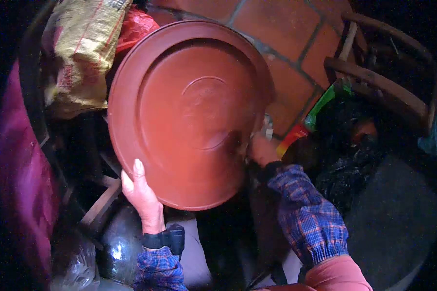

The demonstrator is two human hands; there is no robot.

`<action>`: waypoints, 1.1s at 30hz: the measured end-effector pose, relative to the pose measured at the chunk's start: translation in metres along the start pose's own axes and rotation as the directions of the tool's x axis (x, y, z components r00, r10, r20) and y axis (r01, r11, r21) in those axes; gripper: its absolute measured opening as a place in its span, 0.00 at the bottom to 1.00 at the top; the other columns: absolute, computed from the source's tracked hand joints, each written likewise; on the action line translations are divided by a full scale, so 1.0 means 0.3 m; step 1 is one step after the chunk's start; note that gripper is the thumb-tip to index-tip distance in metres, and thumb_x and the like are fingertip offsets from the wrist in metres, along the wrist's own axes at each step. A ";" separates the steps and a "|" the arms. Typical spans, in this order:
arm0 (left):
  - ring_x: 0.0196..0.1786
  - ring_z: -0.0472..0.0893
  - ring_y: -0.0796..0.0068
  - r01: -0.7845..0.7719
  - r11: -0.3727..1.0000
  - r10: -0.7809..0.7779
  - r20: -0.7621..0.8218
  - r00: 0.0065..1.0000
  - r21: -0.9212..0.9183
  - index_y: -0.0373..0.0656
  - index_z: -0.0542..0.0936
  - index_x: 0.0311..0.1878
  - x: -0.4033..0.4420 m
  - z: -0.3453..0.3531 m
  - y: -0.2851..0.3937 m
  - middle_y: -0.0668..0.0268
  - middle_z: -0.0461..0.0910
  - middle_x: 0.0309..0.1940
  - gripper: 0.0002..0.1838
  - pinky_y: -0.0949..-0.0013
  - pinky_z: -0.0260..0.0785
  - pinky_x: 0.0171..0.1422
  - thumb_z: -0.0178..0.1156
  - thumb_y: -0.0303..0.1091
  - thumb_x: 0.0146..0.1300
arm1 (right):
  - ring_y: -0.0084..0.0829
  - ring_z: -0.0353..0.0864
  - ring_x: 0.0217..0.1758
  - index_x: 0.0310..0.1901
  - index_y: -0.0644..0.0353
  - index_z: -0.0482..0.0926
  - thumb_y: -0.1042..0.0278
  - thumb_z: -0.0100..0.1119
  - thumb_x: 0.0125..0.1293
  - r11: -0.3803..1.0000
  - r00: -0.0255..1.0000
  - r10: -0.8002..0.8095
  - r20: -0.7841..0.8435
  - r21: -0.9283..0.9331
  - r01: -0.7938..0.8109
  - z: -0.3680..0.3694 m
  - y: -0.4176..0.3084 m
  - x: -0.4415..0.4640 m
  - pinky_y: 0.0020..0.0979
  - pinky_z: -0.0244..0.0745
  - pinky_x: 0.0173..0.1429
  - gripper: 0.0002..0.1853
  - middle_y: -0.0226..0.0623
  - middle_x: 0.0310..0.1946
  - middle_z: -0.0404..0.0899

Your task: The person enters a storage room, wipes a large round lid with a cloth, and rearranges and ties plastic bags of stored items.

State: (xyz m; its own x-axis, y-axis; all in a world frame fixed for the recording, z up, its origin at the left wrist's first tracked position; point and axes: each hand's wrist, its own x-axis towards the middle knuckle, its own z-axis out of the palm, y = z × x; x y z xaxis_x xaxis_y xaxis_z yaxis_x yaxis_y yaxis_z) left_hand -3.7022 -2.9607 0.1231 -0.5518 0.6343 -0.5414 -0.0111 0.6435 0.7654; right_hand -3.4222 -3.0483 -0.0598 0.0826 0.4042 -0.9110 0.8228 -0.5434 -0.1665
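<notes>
A large round red-brown lid (199, 111), its smooth face with a raised rim and a faint ring in the middle, is held up tilted in front of me. My left hand (143, 196) grips its lower left edge, thumb on the face and fingers behind, out of sight. At the lid's right edge is my right hand (263, 150), closed and partly blurred. Something small and pale (267, 127) shows by its fingers; what it is I cannot make out.
A woven sack (85, 53) and a red plastic bag (135, 28) are at the upper left. Terracotta tiles (281, 29) cover the floor. A wooden chair (378, 82) stands at the right, near black plastic bags (347, 165). Purple cloth (26, 169) hangs at the left.
</notes>
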 end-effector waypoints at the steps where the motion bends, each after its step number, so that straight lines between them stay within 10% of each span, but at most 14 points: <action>1: 0.53 0.78 0.71 -0.015 0.998 0.015 0.007 1.000 0.057 0.32 0.72 0.60 -0.002 -0.004 0.006 0.60 0.78 0.53 0.21 0.67 0.70 0.60 0.57 0.37 0.71 | 0.61 0.76 0.51 0.57 0.69 0.67 0.67 0.57 0.61 0.994 0.970 0.014 0.241 -0.108 0.013 0.003 -0.024 -0.043 0.53 0.74 0.54 0.24 0.61 0.48 0.76; 4: 0.52 0.78 0.71 -0.060 0.998 0.058 0.059 0.997 0.026 0.32 0.73 0.59 0.017 -0.035 0.021 0.60 0.79 0.52 0.21 0.68 0.70 0.58 0.57 0.37 0.70 | 0.65 0.78 0.47 0.56 0.66 0.71 0.74 0.49 0.64 0.936 0.948 -0.311 0.076 -0.148 0.319 -0.015 -0.087 -0.142 0.54 0.73 0.56 0.18 0.64 0.45 0.78; 5: 0.52 0.78 0.71 -0.058 0.998 0.056 0.053 0.997 0.037 0.32 0.73 0.59 0.022 -0.045 0.024 0.60 0.79 0.52 0.21 0.68 0.70 0.58 0.57 0.37 0.70 | 0.63 0.78 0.47 0.56 0.65 0.71 0.76 0.48 0.63 0.938 0.961 -0.263 -0.090 0.209 0.277 -0.071 -0.099 -0.141 0.53 0.74 0.55 0.19 0.62 0.43 0.79; 7: 0.52 0.78 0.71 -0.038 0.998 0.032 0.099 0.995 0.055 0.32 0.72 0.60 0.032 -0.039 0.028 0.60 0.78 0.53 0.21 0.68 0.70 0.58 0.57 0.36 0.70 | 0.60 0.78 0.46 0.55 0.65 0.71 0.79 0.49 0.59 0.857 0.720 -0.306 -0.623 0.148 0.493 -0.118 -0.118 -0.025 0.53 0.73 0.52 0.20 0.59 0.43 0.78; 12: 0.53 0.77 0.71 0.014 0.998 -0.012 0.023 1.000 -0.068 0.33 0.73 0.58 0.036 -0.039 -0.039 0.60 0.78 0.53 0.20 0.66 0.69 0.60 0.58 0.37 0.70 | 0.57 0.72 0.52 0.56 0.64 0.68 0.82 0.53 0.56 0.685 0.923 -0.139 -0.360 0.638 0.352 0.079 -0.354 0.077 0.44 0.69 0.58 0.23 0.55 0.46 0.72; 14: 0.53 0.77 0.71 0.075 0.996 -0.072 0.055 0.996 -0.042 0.33 0.72 0.59 0.023 -0.039 -0.028 0.60 0.78 0.53 0.21 0.66 0.69 0.61 0.57 0.37 0.70 | 0.56 0.72 0.51 0.56 0.64 0.68 0.82 0.56 0.55 0.817 0.805 -0.296 -0.514 0.301 0.492 0.170 -0.498 -0.149 0.43 0.70 0.58 0.24 0.52 0.45 0.70; 18: 0.53 0.77 0.71 0.100 0.990 -0.093 0.075 0.993 -0.097 0.33 0.72 0.59 0.027 -0.066 -0.017 0.60 0.78 0.53 0.20 0.67 0.69 0.60 0.57 0.37 0.71 | 0.57 0.75 0.49 0.60 0.54 0.69 0.75 0.60 0.55 0.657 0.716 -0.620 -0.319 0.287 0.697 0.081 -0.435 -0.282 0.48 0.74 0.53 0.27 0.54 0.48 0.69; 22: 0.52 0.77 0.72 0.054 0.996 -0.049 0.067 0.997 -0.077 0.33 0.73 0.59 0.029 -0.040 -0.022 0.60 0.78 0.53 0.20 0.67 0.69 0.60 0.57 0.38 0.71 | 0.50 0.80 0.47 0.55 0.55 0.75 0.67 0.50 0.66 0.950 0.871 -0.274 -0.407 0.028 0.312 0.069 -0.142 -0.011 0.47 0.75 0.51 0.16 0.53 0.40 0.76; 25: 0.52 0.77 0.72 0.039 0.997 -0.035 0.064 0.997 -0.064 0.33 0.73 0.59 0.031 -0.057 -0.048 0.60 0.78 0.53 0.21 0.67 0.69 0.59 0.58 0.39 0.71 | 0.49 0.77 0.44 0.48 0.56 0.72 0.68 0.41 0.72 0.889 0.936 0.078 -0.343 0.449 0.090 -0.008 -0.114 0.064 0.46 0.74 0.50 0.09 0.47 0.44 0.74; 26: 0.52 0.77 0.72 0.041 0.996 -0.035 0.072 0.997 -0.076 0.33 0.73 0.58 0.031 -0.059 -0.053 0.60 0.78 0.53 0.21 0.67 0.70 0.59 0.58 0.39 0.70 | 0.46 0.77 0.38 0.43 0.57 0.73 0.61 0.42 0.73 0.894 0.922 -0.008 -0.387 0.409 0.180 0.069 -0.099 0.110 0.46 0.73 0.46 0.11 0.45 0.36 0.75; 28: 0.52 0.78 0.71 0.035 0.997 -0.032 0.050 0.998 -0.062 0.33 0.73 0.58 0.011 -0.055 -0.068 0.60 0.78 0.53 0.21 0.67 0.70 0.59 0.58 0.40 0.70 | 0.34 0.72 0.33 0.37 0.51 0.73 0.55 0.39 0.74 0.399 0.972 -0.134 -0.191 0.888 0.229 0.287 -0.114 0.185 0.39 0.72 0.43 0.14 0.37 0.28 0.74; 31: 0.52 0.78 0.71 0.019 0.999 -0.017 0.033 0.999 -0.038 0.33 0.73 0.58 0.019 -0.049 -0.065 0.59 0.78 0.52 0.22 0.66 0.71 0.58 0.58 0.40 0.70 | 0.32 0.71 0.41 0.43 0.58 0.71 0.71 0.47 0.69 0.653 0.859 -0.381 -0.341 0.559 0.511 0.166 -0.456 -0.225 0.37 0.71 0.52 0.05 0.37 0.37 0.74; 33: 0.55 0.76 0.68 0.041 0.999 -0.039 0.077 0.996 -0.018 0.35 0.71 0.61 0.045 -0.063 -0.047 0.59 0.76 0.56 0.23 0.63 0.69 0.62 0.57 0.41 0.70 | 0.42 0.75 0.57 0.55 0.64 0.69 0.76 0.49 0.63 0.390 0.710 -0.644 -0.284 0.677 0.624 0.085 -0.537 -0.351 0.37 0.67 0.64 0.18 0.48 0.50 0.75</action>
State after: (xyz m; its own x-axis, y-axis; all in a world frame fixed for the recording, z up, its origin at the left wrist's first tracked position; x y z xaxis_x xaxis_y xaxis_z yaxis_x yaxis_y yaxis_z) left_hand -3.7253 -2.9694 0.1116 -0.4847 0.6401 -0.5962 -0.0487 0.6607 0.7490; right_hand -3.5778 -3.0222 0.0532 -0.3117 0.8460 -0.4325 -0.0086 -0.4576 -0.8891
